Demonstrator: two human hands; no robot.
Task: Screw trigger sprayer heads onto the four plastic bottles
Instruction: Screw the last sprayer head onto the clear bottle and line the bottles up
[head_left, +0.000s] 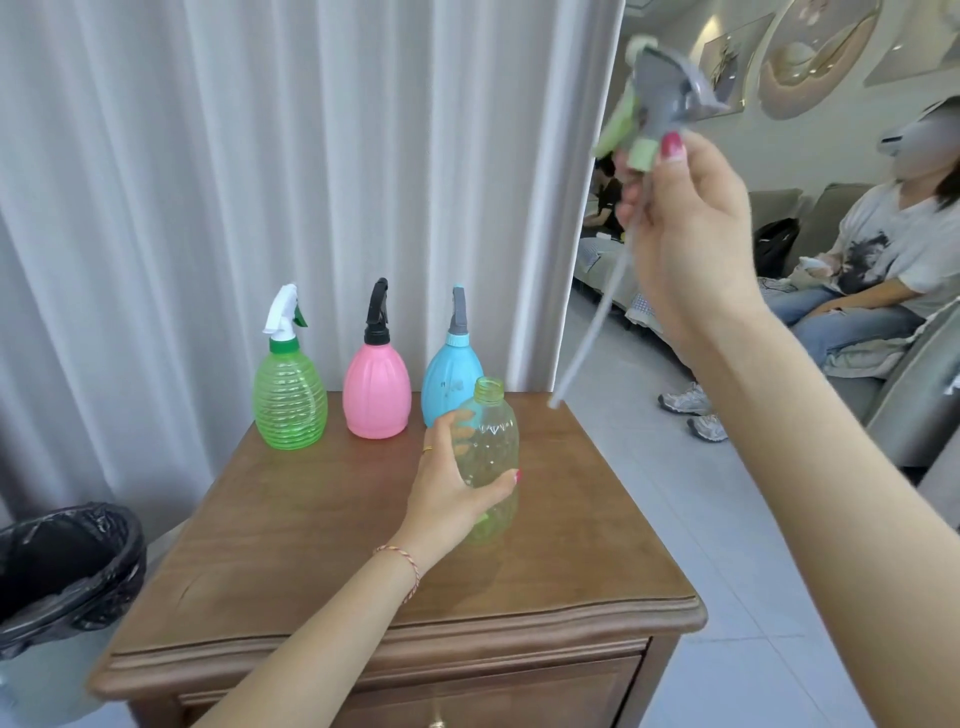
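Our left hand grips the open clear-green bottle upright on the wooden cabinet. Our right hand pinches the grey-green trigger sprayer head aloft, tube dangling.

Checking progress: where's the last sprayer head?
Head view, upper right: the right hand holds the sprayer head aloft, above the open bottle.

A: so three bottles at the back of the wooden table already have heads on: green bottle, pink bottle, blue bottle.

B: and the fourth?

A: left hand grips the clear open-necked bottle. Right hand holds the grey-green sprayer head up high, its tube dangling, a bit blurry.
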